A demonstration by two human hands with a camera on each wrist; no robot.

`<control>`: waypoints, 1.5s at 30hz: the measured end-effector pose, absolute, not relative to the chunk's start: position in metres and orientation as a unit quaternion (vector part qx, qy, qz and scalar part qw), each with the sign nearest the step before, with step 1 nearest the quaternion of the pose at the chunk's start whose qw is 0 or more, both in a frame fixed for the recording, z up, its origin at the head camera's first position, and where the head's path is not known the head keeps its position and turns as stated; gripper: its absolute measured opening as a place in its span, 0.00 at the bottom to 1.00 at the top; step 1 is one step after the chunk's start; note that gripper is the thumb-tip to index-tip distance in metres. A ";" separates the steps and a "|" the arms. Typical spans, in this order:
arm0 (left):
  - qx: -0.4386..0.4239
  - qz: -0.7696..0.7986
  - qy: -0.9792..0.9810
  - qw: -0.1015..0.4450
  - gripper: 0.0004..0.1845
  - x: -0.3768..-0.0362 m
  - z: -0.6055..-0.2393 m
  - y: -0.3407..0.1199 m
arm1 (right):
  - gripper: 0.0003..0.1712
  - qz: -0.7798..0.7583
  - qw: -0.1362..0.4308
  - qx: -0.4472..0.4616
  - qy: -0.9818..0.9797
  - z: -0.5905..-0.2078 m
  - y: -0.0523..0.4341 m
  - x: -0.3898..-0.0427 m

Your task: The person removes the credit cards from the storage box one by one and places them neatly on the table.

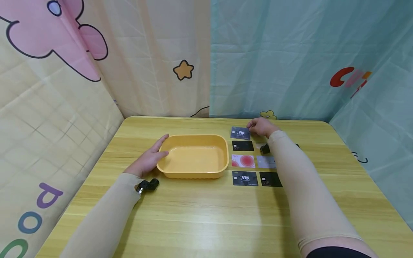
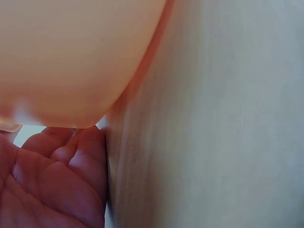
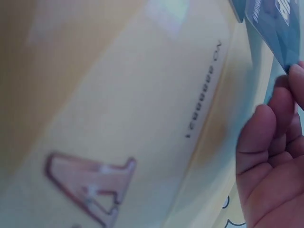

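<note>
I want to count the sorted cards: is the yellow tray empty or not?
Empty. The head view shows the tray with a bare inside; all cards lie on the table beside it.

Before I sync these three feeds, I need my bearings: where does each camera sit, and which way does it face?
Head: worn on the head, looking forward and down at the wooden table, yellow tray, rows of cards; both sleeved arms show.
Left wrist: under the left hand, facing the tray wall; palm shows.
Right wrist: under the right hand, facing a pale card close below; fingers pinch the grey Vip card.
Shared: head and right wrist both show that Vip card.
</note>
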State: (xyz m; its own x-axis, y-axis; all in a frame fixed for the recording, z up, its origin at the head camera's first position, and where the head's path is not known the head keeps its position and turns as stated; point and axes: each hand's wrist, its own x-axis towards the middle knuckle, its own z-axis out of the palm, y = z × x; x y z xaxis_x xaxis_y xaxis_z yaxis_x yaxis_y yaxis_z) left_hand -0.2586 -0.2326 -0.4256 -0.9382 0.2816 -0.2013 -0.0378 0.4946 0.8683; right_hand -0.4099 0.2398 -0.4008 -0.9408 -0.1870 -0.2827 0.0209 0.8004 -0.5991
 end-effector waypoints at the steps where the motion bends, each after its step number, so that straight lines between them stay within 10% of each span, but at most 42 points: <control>1: 0.070 0.498 0.849 0.161 0.38 -0.258 -0.425 -0.232 | 0.16 -0.311 0.164 -0.044 0.935 -0.401 0.240 -0.411; 45: 0.072 0.505 0.844 0.166 0.38 -0.257 -0.426 -0.233 | 0.19 -0.238 0.135 -0.070 0.959 -0.406 0.240 -0.410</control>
State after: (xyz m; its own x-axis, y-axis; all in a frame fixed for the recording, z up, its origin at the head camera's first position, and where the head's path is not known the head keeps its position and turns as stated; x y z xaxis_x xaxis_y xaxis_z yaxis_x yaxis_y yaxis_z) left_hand -0.2573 -0.2334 -0.4255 -0.9345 0.2891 -0.2079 -0.0469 0.4789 0.8766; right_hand -0.4099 0.2401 -0.4056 -0.9537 -0.1992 -0.2253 -0.0710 0.8772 -0.4749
